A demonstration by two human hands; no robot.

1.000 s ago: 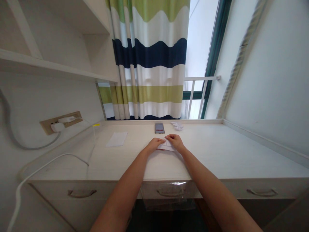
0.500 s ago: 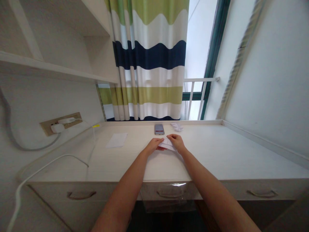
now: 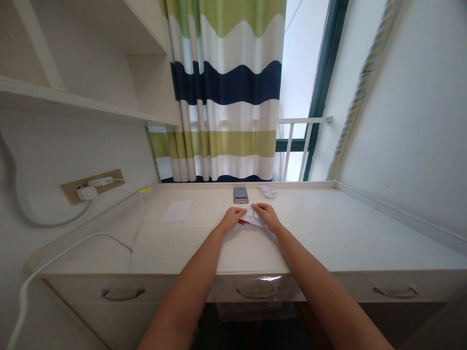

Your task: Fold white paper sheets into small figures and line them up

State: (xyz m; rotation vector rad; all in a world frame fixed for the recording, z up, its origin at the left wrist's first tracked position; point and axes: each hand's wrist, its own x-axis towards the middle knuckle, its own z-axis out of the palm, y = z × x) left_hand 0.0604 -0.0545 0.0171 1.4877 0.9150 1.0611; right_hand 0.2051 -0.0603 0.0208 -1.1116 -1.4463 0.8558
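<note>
A folded sheet of white paper (image 3: 253, 220) is held between my two hands over the middle of the desk. My left hand (image 3: 233, 218) is closed on its left side, thumb on top and fingers underneath. At the upper right of the paper, my right hand (image 3: 266, 215) pinches a folded part with thumb and fingers. Just beyond the hands lies a phone (image 3: 241, 195) with its screen lit. A folded white paper piece (image 3: 267, 192) rests to the right of the phone, near the back ledge.
A flat stack of white paper (image 3: 176, 212) lies on the left of the white desk (image 3: 321, 238). A white cable (image 3: 91, 237) runs over the desk's left edge from below. Plugs (image 3: 87, 193) sit in the wall socket. A striped curtain (image 3: 241, 116) hangs behind.
The paper's near flap is tilted slightly differently, and less of it shows. Both hands have shifted only a little and keep their hold.
</note>
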